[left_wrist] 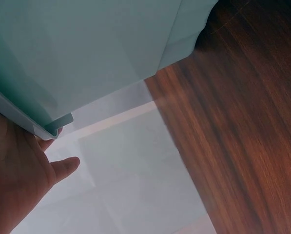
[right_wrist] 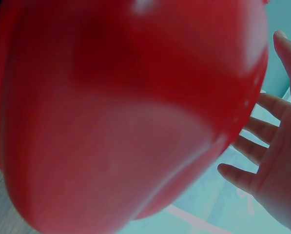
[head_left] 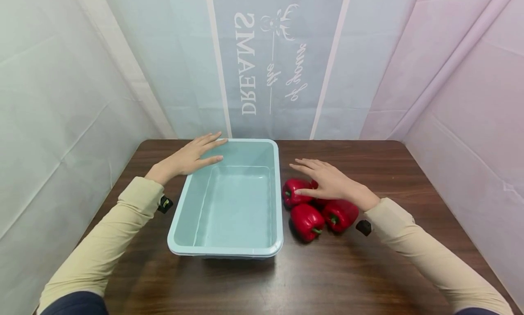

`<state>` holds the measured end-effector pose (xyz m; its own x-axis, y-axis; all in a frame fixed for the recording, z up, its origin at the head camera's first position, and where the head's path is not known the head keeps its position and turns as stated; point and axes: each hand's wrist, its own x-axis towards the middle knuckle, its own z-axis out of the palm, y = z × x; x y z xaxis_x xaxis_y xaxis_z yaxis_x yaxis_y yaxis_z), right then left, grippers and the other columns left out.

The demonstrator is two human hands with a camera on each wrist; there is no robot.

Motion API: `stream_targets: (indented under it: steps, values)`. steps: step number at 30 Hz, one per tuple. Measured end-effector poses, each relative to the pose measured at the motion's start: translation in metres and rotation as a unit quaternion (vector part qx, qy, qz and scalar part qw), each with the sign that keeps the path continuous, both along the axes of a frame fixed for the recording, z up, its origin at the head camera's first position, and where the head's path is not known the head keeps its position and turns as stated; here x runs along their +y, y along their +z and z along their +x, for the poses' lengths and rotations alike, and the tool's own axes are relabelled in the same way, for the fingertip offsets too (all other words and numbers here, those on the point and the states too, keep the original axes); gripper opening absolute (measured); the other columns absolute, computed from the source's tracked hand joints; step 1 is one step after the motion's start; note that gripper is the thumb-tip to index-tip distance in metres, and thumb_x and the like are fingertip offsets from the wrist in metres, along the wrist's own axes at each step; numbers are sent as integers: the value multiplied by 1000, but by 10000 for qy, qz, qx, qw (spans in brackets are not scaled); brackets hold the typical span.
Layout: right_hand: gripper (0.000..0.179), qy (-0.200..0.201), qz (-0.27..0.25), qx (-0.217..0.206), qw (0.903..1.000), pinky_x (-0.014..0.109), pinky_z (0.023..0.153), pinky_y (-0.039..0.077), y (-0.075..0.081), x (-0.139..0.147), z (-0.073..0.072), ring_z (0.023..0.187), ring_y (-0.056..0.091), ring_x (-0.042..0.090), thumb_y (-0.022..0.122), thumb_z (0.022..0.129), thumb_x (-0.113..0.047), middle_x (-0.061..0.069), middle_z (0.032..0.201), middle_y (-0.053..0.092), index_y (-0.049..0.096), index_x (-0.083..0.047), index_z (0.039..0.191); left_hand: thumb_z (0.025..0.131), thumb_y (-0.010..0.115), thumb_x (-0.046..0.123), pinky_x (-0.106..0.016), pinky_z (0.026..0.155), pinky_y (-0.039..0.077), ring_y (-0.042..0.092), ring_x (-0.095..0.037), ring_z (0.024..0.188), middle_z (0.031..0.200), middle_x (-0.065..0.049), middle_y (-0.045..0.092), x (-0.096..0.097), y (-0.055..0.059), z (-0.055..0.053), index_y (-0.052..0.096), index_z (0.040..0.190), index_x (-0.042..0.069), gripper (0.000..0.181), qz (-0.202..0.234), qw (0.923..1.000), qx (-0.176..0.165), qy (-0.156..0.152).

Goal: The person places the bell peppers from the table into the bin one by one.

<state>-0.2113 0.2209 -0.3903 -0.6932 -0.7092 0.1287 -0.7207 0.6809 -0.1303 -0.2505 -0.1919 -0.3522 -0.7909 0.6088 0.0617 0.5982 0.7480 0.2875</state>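
Pale cloth walls (head_left: pixel 57 105), woodgrain table (head_left: pixel 352 269) — hands (head_left: pixel 186 159) (head_left: pixel 330 180) spread, left by tub (head_left: pixel 241 205), right near peppers (head_left: pixel 306 220).

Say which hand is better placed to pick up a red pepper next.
The right hand, I'd judge: it is open and empty above the red peppers. The left hand is at the far left corner of the tub, which lies between it and them.

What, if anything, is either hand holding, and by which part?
Nothing is held: the left hand has straight fingers at the tub's rim, the right hand spreads over red peppers.
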Motion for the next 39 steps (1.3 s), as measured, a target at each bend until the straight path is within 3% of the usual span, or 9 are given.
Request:
stream_targets:
  steps: [10,16,26,39]
  values:
    - [76,69,13,-58,10000,54,103,31,-2,-1,-6,133,34,30,54,82,-63,10,145,38,38,-20,143,94,38,55,-56,110,12,3,-24,143,156,3,9,0,0,-10,22,146,37,57,193,9997,-140,6]
    - [79,16,13,-237,9997,55,102,32,-5,-1,-5,132,35,30,55,79,-66,10,144,40,41,-18,141,94,38,55,-58,109,12,2,-25,143,156,3,10,0,1,-9,23,146,38,56,279,9992,-278,67]
    - [77,24,52,-330,9994,54,101,34,-2,-5,-8,128,41,29,63,76,-61,9,140,45,45,-19,138,94,37,56,-57,110,11,4,-28,143,156,3,9,-1,4,-13,20,146,38,58,-5,9999,-149,81]
    - [76,38,140,-375,9992,51,100,37,-12,-5,-12,125,44,26,60,77,-63,8,138,47,46,-20,138,94,36,57,-55,111,9,4,-27,143,156,3,8,-1,4,-17,17,147,39,59,-188,9998,-67,20]
